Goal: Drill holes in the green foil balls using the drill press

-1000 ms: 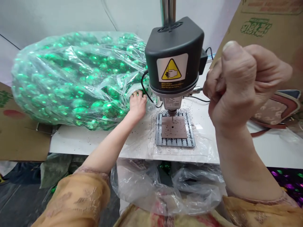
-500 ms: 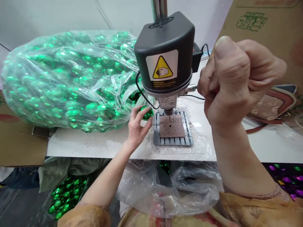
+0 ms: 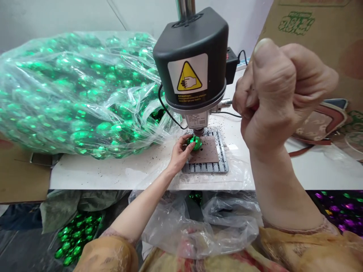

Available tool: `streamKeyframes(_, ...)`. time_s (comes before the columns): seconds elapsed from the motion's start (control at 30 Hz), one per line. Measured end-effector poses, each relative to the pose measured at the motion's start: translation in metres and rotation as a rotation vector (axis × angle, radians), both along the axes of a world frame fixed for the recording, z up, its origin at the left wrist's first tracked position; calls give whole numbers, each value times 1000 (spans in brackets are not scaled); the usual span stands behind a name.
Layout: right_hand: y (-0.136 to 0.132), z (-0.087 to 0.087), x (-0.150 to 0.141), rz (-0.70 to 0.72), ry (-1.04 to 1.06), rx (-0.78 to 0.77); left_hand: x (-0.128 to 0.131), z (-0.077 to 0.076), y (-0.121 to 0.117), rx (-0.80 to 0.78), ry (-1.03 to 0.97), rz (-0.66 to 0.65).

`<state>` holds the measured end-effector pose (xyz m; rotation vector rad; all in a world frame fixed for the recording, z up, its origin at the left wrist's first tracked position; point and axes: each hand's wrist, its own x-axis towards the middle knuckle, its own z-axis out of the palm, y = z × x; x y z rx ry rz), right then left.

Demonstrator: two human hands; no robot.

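Observation:
Pinched in the fingers of my left hand (image 3: 180,154) is a shiny green faceted ball (image 3: 194,143). It sits just under the chuck (image 3: 199,132) of a small black drill press (image 3: 191,53), over the brown board (image 3: 210,151) on the grey slotted base (image 3: 222,162). The ball and fingers hide the drill bit and part of the board. My right hand (image 3: 275,94), large and close to the camera, is closed in a fist at the end of the press's metal feed lever (image 3: 225,103); the grip itself is hidden inside the fist.
A big clear plastic bag (image 3: 76,94) of green balls lies left of the press. Cardboard boxes (image 3: 326,45) stand at both sides. Dark shavings dot the white table (image 3: 90,173). Below the edge are a container of green balls (image 3: 78,234) and purple balls (image 3: 340,211).
My left hand has carried the green ball rightward from beside the base to under the chuck. My right hand stays closed at the lever. The view has shifted slightly.

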<state>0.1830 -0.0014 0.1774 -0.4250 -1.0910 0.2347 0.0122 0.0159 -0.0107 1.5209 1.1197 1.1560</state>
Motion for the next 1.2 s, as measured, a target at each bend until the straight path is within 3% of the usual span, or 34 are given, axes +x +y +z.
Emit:
streamKeyframes(0.3,0,0,0,35,33,-1,12,7,-8,106,219,33)
streamKeyframes(0.57,1,-3,1,4,-30,-5,24,-3,-14,40,78,24)
streamKeyframes(0.8,-4,-26,4,-72,-25,49,23,-3,-14,51,94,24)
streamKeyframes(1.03,-8,-43,13,-47,-152,-124,22,-4,-14,84,96,18)
streamKeyframes(1.2,-4,-53,16,-80,-147,-22,22,-5,-14,89,83,-1)
